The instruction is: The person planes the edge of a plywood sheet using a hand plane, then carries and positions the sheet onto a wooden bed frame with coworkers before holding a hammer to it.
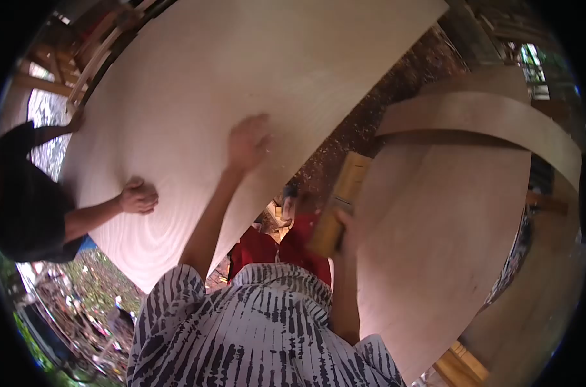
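My left hand (248,143) is over a large pale plywood sheet (196,84), slightly blurred, its fingers loosely apart with nothing in them. Whether it touches the sheet I cannot tell. In my right hand (348,233) is a wooden hand plane (349,184), a long yellowish block with a slot near its middle, held by its near half and tilted. The plane is in front of my body, in the gap between the large sheet and a second plywood sheet (428,238) on the right.
At the left a co-worker in a dark shirt (28,200) rests a closed hand (139,197) on the large sheet. A curved wooden strip (473,113) lies across the right sheet. Wood shavings cover the dark ground (396,84) between the sheets. Leaf litter (106,284) lies at lower left.
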The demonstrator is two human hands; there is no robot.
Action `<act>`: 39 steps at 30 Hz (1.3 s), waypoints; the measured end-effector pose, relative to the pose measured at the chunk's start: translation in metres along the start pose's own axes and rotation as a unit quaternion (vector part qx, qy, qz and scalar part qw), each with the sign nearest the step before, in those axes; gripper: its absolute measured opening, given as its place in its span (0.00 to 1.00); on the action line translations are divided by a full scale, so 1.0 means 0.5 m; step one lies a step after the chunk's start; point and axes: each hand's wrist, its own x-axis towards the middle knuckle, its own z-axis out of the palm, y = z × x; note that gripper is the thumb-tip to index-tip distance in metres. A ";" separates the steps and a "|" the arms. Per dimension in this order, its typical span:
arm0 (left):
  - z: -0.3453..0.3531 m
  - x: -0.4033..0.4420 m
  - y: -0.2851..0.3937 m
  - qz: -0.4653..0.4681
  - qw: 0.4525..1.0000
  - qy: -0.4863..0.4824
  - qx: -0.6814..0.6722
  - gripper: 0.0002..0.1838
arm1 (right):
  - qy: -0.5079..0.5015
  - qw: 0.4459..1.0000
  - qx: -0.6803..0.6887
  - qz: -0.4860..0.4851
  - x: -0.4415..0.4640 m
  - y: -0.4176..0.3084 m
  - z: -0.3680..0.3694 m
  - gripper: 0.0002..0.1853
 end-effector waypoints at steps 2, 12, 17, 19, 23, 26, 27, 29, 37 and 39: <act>0.004 0.066 0.002 0.059 0.984 0.033 0.167 0.31 | 0.062 0.993 -0.074 -0.060 0.026 0.011 0.061 0.30; 0.065 0.184 0.004 0.070 0.936 -0.055 0.340 0.40 | 0.236 0.864 -0.276 -0.350 0.569 -0.332 0.120 0.43; 0.053 0.167 -0.005 0.083 0.939 -0.047 0.329 0.39 | 0.203 0.864 -0.290 -0.357 0.547 -0.340 0.142 0.40; 0.046 0.171 -0.005 0.085 0.942 -0.042 0.321 0.39 | 0.171 0.873 -0.282 -0.358 0.464 -0.225 0.143 0.37; 0.051 0.174 0.011 0.088 0.942 -0.043 0.320 0.38 | 0.188 0.857 -0.307 -0.369 0.367 -0.060 0.132 0.35; 0.049 0.165 0.002 0.099 0.941 -0.051 0.320 0.38 | 0.248 0.831 -0.306 -0.392 0.472 -0.151 0.116 0.36; 0.051 0.163 -0.006 0.103 0.942 -0.039 0.317 0.38 | 0.218 0.846 -0.289 -0.391 0.498 -0.227 0.133 0.38; 0.051 0.161 -0.022 0.113 0.942 -0.024 0.316 0.37 | 0.214 0.842 -0.271 -0.415 0.571 -0.333 0.141 0.41; 0.067 0.159 -0.030 0.139 0.936 -0.009 0.323 0.37 | 0.245 0.852 -0.346 -0.309 0.289 0.109 0.118 0.42; 0.071 0.153 -0.031 0.144 0.942 -0.004 0.302 0.37 | 0.204 0.889 -0.285 -0.295 0.193 0.217 0.133 0.39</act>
